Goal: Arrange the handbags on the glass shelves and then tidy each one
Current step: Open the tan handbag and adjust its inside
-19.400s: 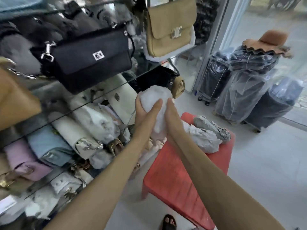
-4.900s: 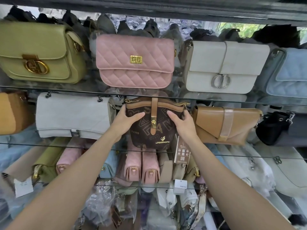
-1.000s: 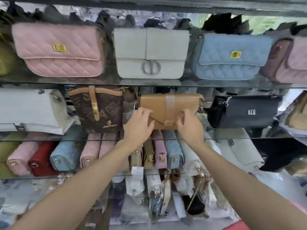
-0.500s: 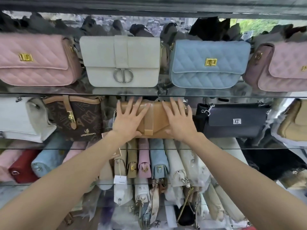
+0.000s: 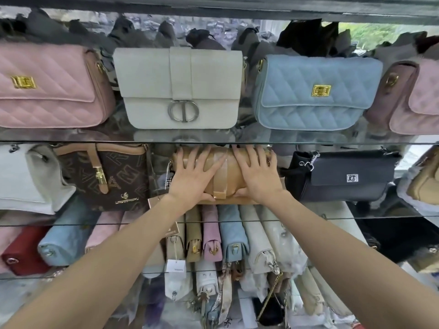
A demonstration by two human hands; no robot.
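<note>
A tan handbag (image 5: 225, 176) with a vertical strap down its flap stands on the middle glass shelf (image 5: 332, 217). My left hand (image 5: 192, 176) lies flat on its left half, fingers spread and straight. My right hand (image 5: 259, 174) presses flat on its right half, thumb tucked under the bag's lower edge. A brown monogram bag (image 5: 107, 176) stands to the left and a black bag (image 5: 344, 176) to the right on the same shelf.
The upper glass shelf (image 5: 71, 135) carries a pink quilted bag (image 5: 52, 91), a white bag (image 5: 180, 89), a blue quilted bag (image 5: 316, 91) and another pink bag (image 5: 413, 98). Lower shelves hold several bags stored end-on (image 5: 209, 236), some in plastic wrap.
Both hands have slid a little outward and lower on the tan bag, staying flat. The view has moved closer to the shelves.
</note>
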